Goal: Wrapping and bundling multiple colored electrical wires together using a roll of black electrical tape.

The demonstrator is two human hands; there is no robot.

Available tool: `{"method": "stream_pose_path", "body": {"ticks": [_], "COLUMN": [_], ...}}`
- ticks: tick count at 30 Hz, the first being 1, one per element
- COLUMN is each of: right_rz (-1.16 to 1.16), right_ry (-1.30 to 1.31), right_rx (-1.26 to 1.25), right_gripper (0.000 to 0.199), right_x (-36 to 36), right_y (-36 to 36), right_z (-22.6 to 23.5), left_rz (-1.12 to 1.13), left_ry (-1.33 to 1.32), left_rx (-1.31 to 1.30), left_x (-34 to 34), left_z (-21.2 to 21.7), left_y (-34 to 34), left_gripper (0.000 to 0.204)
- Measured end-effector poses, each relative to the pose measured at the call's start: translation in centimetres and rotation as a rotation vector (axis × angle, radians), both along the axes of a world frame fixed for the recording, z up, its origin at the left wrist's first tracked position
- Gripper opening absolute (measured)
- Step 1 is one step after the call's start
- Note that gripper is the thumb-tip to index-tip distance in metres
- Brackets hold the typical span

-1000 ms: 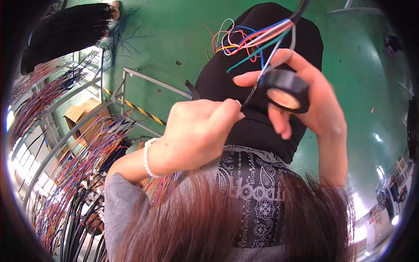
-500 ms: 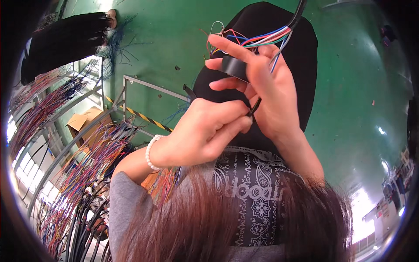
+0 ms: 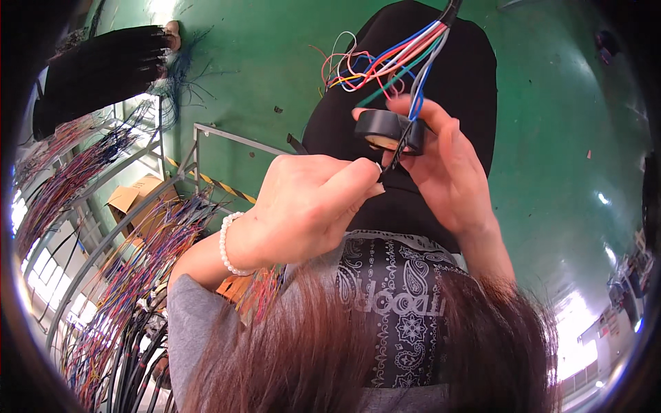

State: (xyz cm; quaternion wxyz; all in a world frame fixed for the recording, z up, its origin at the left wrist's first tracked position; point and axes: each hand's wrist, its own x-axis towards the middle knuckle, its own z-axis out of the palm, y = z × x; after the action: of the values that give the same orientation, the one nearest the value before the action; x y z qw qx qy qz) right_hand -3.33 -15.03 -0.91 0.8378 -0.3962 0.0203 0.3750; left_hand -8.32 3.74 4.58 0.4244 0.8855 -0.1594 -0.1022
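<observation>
My left hand (image 3: pixel 310 203), with a white bead bracelet on its wrist, pinches the lower end of a thin black-wrapped strand (image 3: pixel 401 146). Blue and grey wires (image 3: pixel 421 86) run up from that strand to a black cable (image 3: pixel 450 12) at the top. My right hand (image 3: pixel 458 168) curls its fingers round a roll of black tape (image 3: pixel 381 125), right beside the strand. Other loose wires (image 3: pixel 385 62), red, white, pink, blue and yellow, fan out leftward from the cable over my dark-clothed lap. Whether tape runs from the roll to the strand cannot be made out.
To the left, a metal frame rack (image 3: pixel 241 143) carries many coloured wire bundles (image 3: pixel 131 275). Behind it a cardboard box (image 3: pixel 141 196) rests near yellow-black striped tape (image 3: pixel 227 189). Another person's dark-clothed legs (image 3: pixel 103 76) show at the upper left. The floor (image 3: pixel 551 138) is green.
My right hand has turned and lowered the tape roll, and its raised fingers have folded in. The loose wires now hang clear above it. My left hand has shifted slightly left.
</observation>
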Motion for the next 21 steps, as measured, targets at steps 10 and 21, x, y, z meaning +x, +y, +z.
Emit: {"method": "stream_pose_path", "body": {"ticks": [10, 21], "right_rz": [0.363, -0.047], "right_ry": [-0.305, -0.998], "right_rx": [-0.235, -0.537], "right_gripper": [0.036, 0.007], "right_x": [3.9, 1.6], "right_y": [-1.8, -2.7], "right_z": [0.3, 2.9], "left_rz": [0.001, -0.156], "left_ry": [-0.078, -0.48], "left_rx": [0.196, 0.486], "left_x": [0.5, 1.2], "left_z": [-0.1, -0.4], "left_y": [0.8, 0.0], "left_gripper": [0.015, 0.016]}}
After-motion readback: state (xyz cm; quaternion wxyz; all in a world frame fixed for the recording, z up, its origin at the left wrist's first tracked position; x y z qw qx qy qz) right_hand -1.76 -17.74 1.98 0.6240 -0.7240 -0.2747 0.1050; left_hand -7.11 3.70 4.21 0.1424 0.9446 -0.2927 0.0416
